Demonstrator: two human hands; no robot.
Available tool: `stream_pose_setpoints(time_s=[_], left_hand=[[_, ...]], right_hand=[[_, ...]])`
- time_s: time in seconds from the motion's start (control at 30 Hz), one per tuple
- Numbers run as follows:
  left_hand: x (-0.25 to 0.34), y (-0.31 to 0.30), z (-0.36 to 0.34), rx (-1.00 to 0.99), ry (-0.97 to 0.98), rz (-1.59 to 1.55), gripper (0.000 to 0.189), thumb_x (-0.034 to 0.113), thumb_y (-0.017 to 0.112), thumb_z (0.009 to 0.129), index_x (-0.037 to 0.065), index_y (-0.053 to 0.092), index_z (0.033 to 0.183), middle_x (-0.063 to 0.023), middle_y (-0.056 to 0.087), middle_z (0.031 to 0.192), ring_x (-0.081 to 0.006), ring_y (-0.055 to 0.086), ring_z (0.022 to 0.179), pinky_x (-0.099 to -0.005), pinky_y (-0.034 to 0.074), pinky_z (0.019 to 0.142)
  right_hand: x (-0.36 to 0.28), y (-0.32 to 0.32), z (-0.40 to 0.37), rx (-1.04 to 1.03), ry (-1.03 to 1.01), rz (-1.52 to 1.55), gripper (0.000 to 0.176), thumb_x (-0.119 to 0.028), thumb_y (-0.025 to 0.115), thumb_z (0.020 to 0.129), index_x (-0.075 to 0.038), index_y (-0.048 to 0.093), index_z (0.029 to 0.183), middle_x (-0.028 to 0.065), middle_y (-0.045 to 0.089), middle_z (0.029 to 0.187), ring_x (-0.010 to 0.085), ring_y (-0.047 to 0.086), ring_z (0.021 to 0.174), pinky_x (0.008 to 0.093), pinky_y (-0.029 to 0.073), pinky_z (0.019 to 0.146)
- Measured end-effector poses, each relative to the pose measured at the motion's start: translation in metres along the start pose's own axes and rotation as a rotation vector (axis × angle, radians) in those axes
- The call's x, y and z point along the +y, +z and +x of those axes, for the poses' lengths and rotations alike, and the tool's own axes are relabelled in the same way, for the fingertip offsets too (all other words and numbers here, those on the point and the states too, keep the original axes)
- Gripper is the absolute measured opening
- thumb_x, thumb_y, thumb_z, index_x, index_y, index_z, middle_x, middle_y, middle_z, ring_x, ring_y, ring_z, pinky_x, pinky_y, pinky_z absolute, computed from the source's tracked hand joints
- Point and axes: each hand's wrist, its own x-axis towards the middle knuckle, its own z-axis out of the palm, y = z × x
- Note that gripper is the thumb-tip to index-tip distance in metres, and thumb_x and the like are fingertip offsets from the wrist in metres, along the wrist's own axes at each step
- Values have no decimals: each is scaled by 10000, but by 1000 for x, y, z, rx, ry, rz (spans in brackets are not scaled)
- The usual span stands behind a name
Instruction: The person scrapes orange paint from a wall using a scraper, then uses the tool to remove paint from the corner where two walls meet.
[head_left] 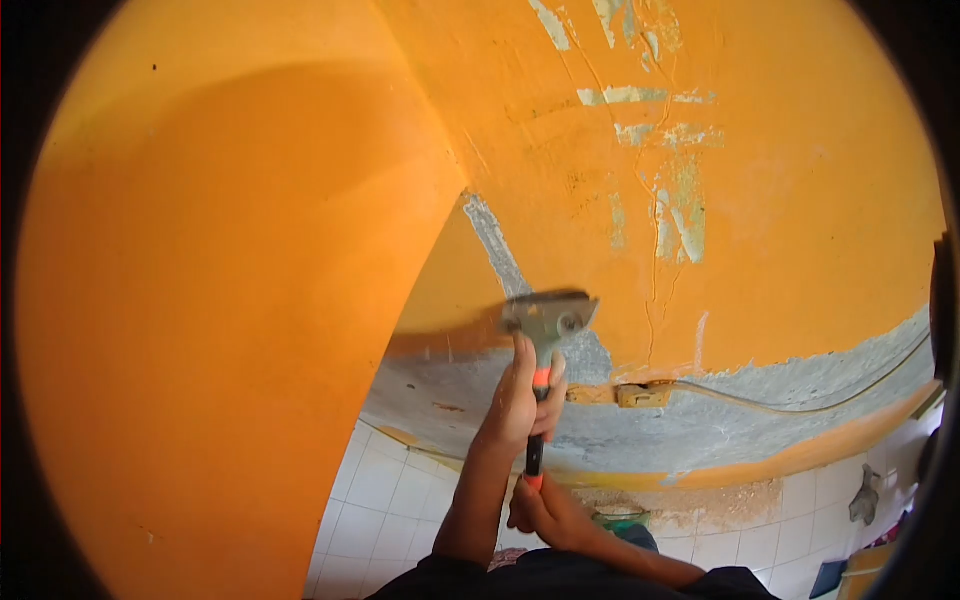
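Observation:
Both my hands grip a paint scraper [548,322] with a wide metal head and a black and orange-red handle. Its blade overlaps the orange wall [800,250] beside a bare grey strip, and the blade edge is slightly blurred. My left hand [518,405] is wrapped round the upper handle, just under the head. Lower down, my right hand [540,515] closes on the orange-red handle end. Around the scraper, grey patches [495,240] show where the orange paint is gone. Cracks and pale peeled spots [665,225] mark the wall above.
On the left, a projecting orange wall [200,350] fills the view. A wall socket [643,395] with a cable [780,408] sits right of the scraper. Dust and paint debris [700,500] lie along the tiled floor [370,515]. A grey cloth-like thing [864,495] lies at right.

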Motion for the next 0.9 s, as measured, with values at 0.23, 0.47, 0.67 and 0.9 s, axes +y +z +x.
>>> stream_pose_setpoints(time_s=[0.23, 0.47, 0.67, 0.9], left_hand=[[19, 3, -2, -23, -14, -16, 648, 721, 153, 908, 136, 391, 760, 60, 255, 432, -49, 194, 315, -229, 245, 305], [19, 3, 1, -50, 13, -88, 636, 711, 158, 916, 137, 393, 774, 67, 251, 436, -51, 200, 310, -228, 242, 305], [-27, -7, 2, -68, -87, -126, 636, 719, 168, 911, 138, 390, 780, 59, 257, 434, -54, 202, 312, -234, 220, 297], [-27, -3, 3, -72, -122, -207, 638, 738, 214, 894, 140, 398, 769, 55, 260, 440, -56, 199, 320, -232, 217, 307]], right_hand=[[-13, -1, 6, -36, -30, -79, 296, -318, 357, 1025, -23, 388, 1015, 50, 584, 681, 131, 546, 548, 283, 454, 544], [-9, -8, 7, -44, -6, -83, 303, -331, 356, 1022, -30, 390, 1026, 51, 590, 683, 132, 564, 572, 285, 461, 556], [29, -10, -5, -8, 54, 40, 294, -315, 361, 1019, -24, 402, 1001, 50, 594, 682, 151, 592, 594, 309, 468, 556], [27, -9, -5, 39, -3, 22, 260, -286, 380, 1018, -28, 412, 1004, 58, 583, 678, 133, 563, 568, 289, 462, 545]])
